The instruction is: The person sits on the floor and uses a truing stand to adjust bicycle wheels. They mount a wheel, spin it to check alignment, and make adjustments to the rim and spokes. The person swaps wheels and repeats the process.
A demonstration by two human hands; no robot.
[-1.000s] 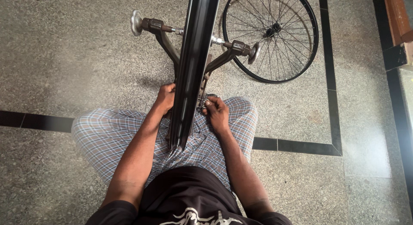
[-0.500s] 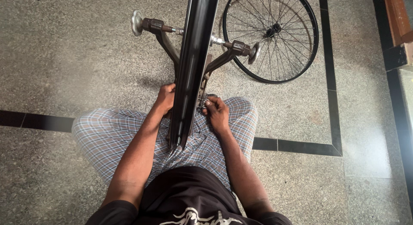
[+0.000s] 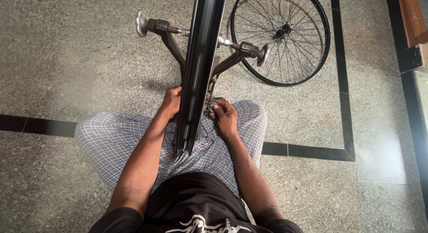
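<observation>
A black bicycle rim [image 3: 200, 72] stands upright, edge-on to me, held in a metal truing stand [image 3: 169, 34] with two round knobs. I sit cross-legged behind it in checked trousers. My left hand [image 3: 171, 101] rests against the rim's left side. My right hand [image 3: 223, 115] sits on the rim's right side with its fingers pinched on a small metal tool or nipple; which one I cannot tell. The rim's lower end reaches down to my lap.
A second spoked wheel [image 3: 281, 37] lies flat on the speckled stone floor to the right of the stand. Black inlay strips [image 3: 312, 150] cross the floor. A wooden-edged step [image 3: 412, 23] runs along the far right.
</observation>
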